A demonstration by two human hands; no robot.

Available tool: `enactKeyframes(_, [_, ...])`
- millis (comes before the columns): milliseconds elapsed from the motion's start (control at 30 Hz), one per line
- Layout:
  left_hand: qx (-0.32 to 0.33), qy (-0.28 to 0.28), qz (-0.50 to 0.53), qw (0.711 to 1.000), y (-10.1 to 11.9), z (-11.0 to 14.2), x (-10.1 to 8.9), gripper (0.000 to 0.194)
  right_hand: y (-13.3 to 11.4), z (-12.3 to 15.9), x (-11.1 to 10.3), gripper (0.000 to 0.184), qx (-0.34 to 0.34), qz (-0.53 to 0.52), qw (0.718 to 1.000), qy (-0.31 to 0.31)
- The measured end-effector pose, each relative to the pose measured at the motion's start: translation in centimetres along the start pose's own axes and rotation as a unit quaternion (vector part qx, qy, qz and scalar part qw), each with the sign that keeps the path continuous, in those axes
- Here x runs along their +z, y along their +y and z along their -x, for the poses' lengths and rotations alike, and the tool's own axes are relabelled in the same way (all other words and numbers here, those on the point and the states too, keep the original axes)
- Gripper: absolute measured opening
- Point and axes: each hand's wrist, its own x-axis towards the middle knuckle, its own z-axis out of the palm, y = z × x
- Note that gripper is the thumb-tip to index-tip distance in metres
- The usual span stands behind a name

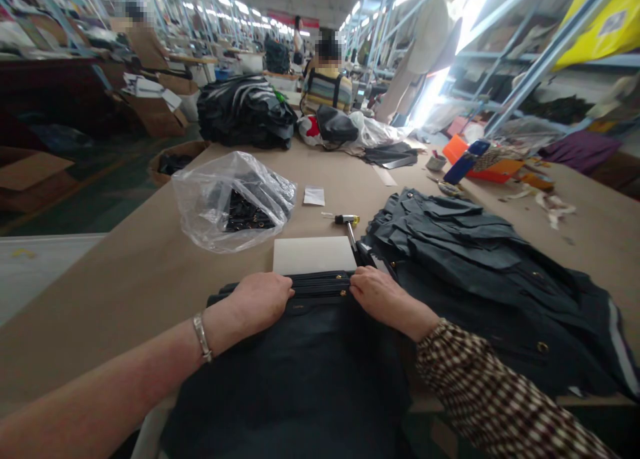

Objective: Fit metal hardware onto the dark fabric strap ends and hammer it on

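Observation:
A dark bag panel (pixel 320 359) with zippers and small gold-coloured pulls hangs over the table's near edge toward me. My left hand (pixel 263 302) is closed on the panel's upper edge, left of the zippers. On the right side of the same edge, my right hand (pixel 383 295) pinches the material. Just beyond the zippers lies a flat pale board (pixel 314 254), partly covered by the panel. A hammer (pixel 349 224) rests past the board, its head turned sideways. What lies under my fingers is hidden.
Many similar dark panels (pixel 480 279) are heaped on the right. A clear plastic bag (pixel 235 202) with dark pieces stands left, near a small white packet (pixel 314 195). Farther back are a dark stack (pixel 247 112), an orange bin (pixel 495 171) and a seated person (pixel 327 89).

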Motion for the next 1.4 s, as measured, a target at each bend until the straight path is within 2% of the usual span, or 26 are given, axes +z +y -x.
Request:
enactKeyframes(200, [0.017,-0.028,0.015,0.999,-0.5,-0.3,-0.3,0.037,0.1,0.1,-0.8,0.021,0.009,-0.059,0.998,-0.033])
enactKeyframes(433, [-0.015,-0.016,-0.006,1.0,0.5,-0.5,-0.2,0.037,-0.2,-0.5,0.7,0.025,0.002,0.017,1.0,-0.002])
enactKeyframes(567, [-0.018,-0.008,-0.009,1.0,0.1,-0.5,-0.1,0.037,-0.2,-0.6,0.6,0.025,0.022,0.012,1.0,-0.014])
enactKeyframes(700, [-0.025,-0.003,-0.016,1.0,0.6,-0.2,-0.3,0.035,-0.1,-0.6,0.8,0.024,0.01,0.017,1.0,-0.014])
enactKeyframes(800, [-0.015,0.079,-0.067,0.995,2.4,0.4,0.4,0.033,-0.5,-0.3,1.2,0.023,0.013,0.021,1.0,-0.002])
enactKeyframes(867, [0.039,0.138,-0.098,0.985,4.1,0.8,1.7,0.036,-1.0,0.0,1.2,0.023,0.02,0.025,0.999,0.001])
enactKeyframes(933, [0.105,0.147,-0.108,0.978,5.4,0.9,3.4,0.041,-1.3,0.7,0.8,0.022,0.025,0.025,0.999,0.015])
enactKeyframes(1000, [0.135,0.144,-0.119,0.973,6.1,0.8,5.1,0.043,-1.3,2.2,-0.1,0.019,0.015,0.022,0.999,0.046])
enactKeyframes(1067, [0.131,0.161,-0.135,0.969,6.1,0.5,6.1,0.042,-0.6,4.6,-1.6,0.017,0.004,0.025,0.997,0.079])
enactKeyframes(1200, [0.131,0.194,-0.148,0.961,5.2,0.1,6.3,0.04,3.3,11.2,-4.3,0.017,0.063,0.076,0.991,0.095])
enactKeyframes(1300, [0.131,0.209,-0.151,0.957,4.7,-0.1,5.9,0.038,6.7,15.5,-3.8,0.011,0.081,0.119,0.987,0.071])
enactKeyframes(1400, [0.129,0.212,-0.153,0.956,4.7,-0.1,5.8,0.038,8.1,17.7,-1.4,0.042,0.094,0.176,0.978,0.062])
